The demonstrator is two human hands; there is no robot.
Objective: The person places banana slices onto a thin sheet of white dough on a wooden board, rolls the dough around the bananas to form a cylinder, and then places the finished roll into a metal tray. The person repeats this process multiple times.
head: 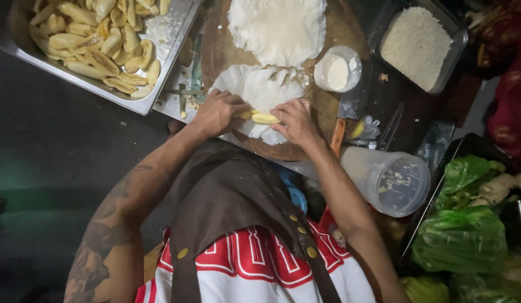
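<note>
Currently, both hands are working on one banana piece (264, 118), which is lying on a thin white wrapper sheet (255, 92) spread over the round wooden board (218, 50).

Left hand (218, 112): curled, fingers pressing down on the left end of the banana piece and on the wrapper's edge. Right hand (294, 120): fingers bent together, pinching the right end of the same piece against the sheet.

Items around the board:
- Stack of white wrapper sheets (277, 28), lying on the board's far part, just beyond the working sheet.
- Small round cup of white paste (338, 70), sitting at the board's right edge.
- Metal tray (170, 33), to the left of the board, holding many peeled banana slices (97, 39).
- Dark tray of pale crumbs (417, 45), well to the right of the board.
- Knife with a wooden handle (339, 129), lying just right of the board, close to the right hand.
- Clear plastic jug (392, 179), tipped on its side, near the board's right, beside the right forearm.
- Green plastic bags (460, 238), farther right of the jug.
</note>
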